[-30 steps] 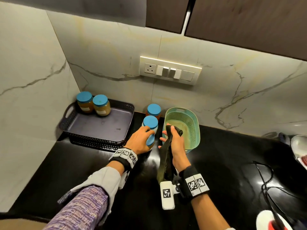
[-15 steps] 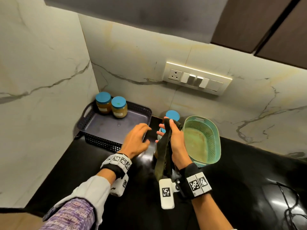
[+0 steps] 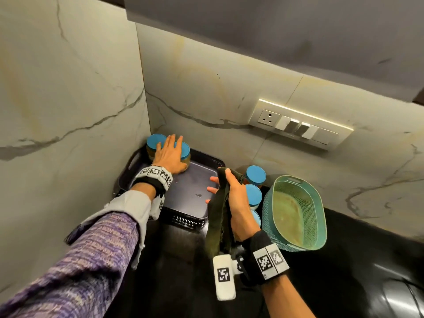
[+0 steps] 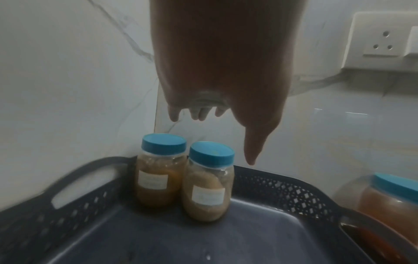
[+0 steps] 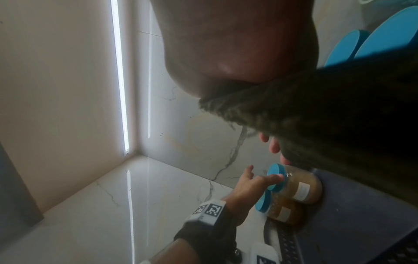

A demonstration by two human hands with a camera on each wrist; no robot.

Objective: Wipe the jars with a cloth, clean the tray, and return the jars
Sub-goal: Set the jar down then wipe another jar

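Note:
Two blue-lidded jars of brown paste stand in the back left corner of the dark tray. My left hand hovers over their lids with fingers spread. The left wrist view shows those jars below the fingers, which hold nothing. My right hand pinches a dark olive cloth that hangs down over the tray's right edge. Three more blue-lidded jars stand in a row on the black counter just right of the tray, partly hidden by that hand.
A teal mesh basket sits on the counter right of the row of jars. Marble walls meet in a corner right behind the tray. A switch panel is on the back wall. Bare black counter lies toward the front right.
My left hand left the jar on the counter, crossed the tray and now hovers over the two jars at its back left. The right hand kept the cloth, drifting over the tray's right edge.

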